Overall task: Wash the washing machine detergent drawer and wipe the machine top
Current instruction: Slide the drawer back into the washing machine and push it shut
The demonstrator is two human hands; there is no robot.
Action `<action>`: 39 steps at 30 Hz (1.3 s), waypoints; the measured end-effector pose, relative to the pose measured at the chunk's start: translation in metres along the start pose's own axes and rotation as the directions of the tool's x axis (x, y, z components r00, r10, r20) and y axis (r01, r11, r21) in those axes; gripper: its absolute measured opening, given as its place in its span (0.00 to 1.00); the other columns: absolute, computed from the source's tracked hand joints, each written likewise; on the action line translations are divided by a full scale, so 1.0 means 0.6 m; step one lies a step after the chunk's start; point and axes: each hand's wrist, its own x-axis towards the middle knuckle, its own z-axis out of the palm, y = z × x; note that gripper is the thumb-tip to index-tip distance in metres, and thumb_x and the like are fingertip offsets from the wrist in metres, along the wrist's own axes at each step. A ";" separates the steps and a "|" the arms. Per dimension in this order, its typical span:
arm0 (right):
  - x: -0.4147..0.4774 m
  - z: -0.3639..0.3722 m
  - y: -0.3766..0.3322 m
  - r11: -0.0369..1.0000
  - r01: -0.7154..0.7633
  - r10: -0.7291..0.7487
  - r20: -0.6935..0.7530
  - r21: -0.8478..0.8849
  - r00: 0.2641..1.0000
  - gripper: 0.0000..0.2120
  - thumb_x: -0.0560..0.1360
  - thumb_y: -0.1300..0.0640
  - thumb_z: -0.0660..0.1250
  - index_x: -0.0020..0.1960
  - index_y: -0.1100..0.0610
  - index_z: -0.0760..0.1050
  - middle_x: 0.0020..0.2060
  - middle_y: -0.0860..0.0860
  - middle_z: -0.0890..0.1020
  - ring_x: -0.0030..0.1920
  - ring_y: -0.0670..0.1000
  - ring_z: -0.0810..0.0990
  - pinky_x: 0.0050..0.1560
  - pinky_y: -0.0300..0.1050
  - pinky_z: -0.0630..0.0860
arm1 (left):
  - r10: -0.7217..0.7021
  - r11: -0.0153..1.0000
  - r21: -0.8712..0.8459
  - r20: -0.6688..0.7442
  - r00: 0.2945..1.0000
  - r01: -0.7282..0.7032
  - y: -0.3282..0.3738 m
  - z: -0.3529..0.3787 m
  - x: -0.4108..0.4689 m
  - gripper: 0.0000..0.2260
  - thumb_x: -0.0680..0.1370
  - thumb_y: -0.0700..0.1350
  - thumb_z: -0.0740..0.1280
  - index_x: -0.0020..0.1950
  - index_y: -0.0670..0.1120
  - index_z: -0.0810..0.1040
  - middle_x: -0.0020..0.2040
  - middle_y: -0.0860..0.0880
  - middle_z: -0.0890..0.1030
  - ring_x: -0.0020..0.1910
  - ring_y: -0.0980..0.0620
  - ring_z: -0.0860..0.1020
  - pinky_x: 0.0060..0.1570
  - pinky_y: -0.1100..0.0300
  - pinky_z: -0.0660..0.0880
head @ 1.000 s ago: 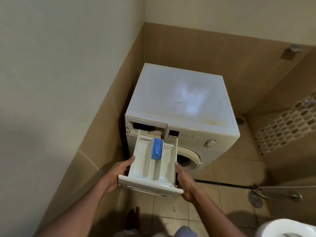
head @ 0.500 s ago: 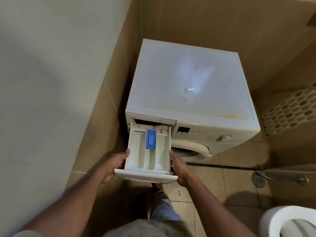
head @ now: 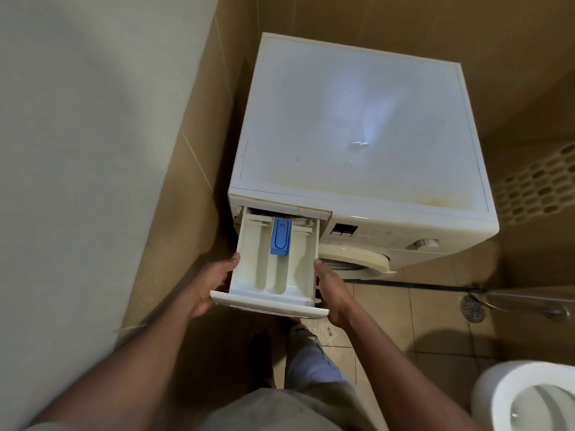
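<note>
The drawer [head: 273, 269] has slid back, its rear now inside the slot at the washing machine's [head: 404, 225] 7 o'clock corner. The left hand [head: 211, 284] and right hand [head: 333, 293] grip its sides. It looks rinsed, but the stained machine top [head: 357, 119] likely awaits wiping.

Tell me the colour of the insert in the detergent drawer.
Blue insert, in the white detergent drawer; head view.

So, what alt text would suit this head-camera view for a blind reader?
Seen from above, a person's left hand and right hand grip the sides of a white detergent drawer pulled far out of a washing machine; a blue insert sits in it. The machine top shows a yellowish stain near its front edge.
</note>
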 end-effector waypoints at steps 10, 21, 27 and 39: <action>0.000 0.013 -0.014 0.991 0.065 -0.072 -0.048 -0.121 0.996 0.22 0.82 0.43 0.52 0.67 0.53 0.73 0.62 0.51 0.79 0.61 0.52 0.77 0.63 0.50 0.73 | -0.028 0.999 -0.020 0.008 1.000 0.028 -0.002 -0.006 0.003 0.32 0.73 0.60 0.69 0.71 0.44 0.70 0.72 0.38 0.71 0.70 0.37 0.70 0.66 0.36 0.71; -0.027 0.011 0.001 0.996 0.057 -0.062 -0.068 -0.073 0.996 0.20 0.84 0.46 0.51 0.70 0.52 0.71 0.64 0.50 0.77 0.65 0.52 0.74 0.66 0.49 0.68 | -0.027 1.000 0.009 0.023 0.999 0.026 0.006 0.005 -0.012 0.11 0.80 0.54 0.64 0.53 0.48 0.76 0.54 0.43 0.78 0.53 0.44 0.77 0.49 0.49 0.76; -0.010 0.022 -0.009 0.994 0.068 -0.074 -0.074 -0.084 0.995 0.23 0.83 0.44 0.52 0.72 0.53 0.70 0.67 0.51 0.76 0.68 0.53 0.73 0.72 0.56 0.66 | -0.044 0.999 -0.019 -0.010 0.999 0.044 0.011 0.003 -0.013 0.14 0.80 0.55 0.64 0.56 0.45 0.76 0.54 0.41 0.80 0.53 0.41 0.79 0.47 0.48 0.77; -0.023 0.012 -0.011 0.996 0.073 -0.077 -0.094 -0.047 0.993 0.17 0.84 0.48 0.51 0.64 0.52 0.74 0.58 0.49 0.79 0.60 0.51 0.76 0.58 0.46 0.71 | -0.036 0.999 -0.021 0.034 0.999 0.037 0.018 0.001 -0.007 0.17 0.80 0.56 0.65 0.59 0.44 0.78 0.57 0.38 0.81 0.57 0.38 0.79 0.58 0.43 0.76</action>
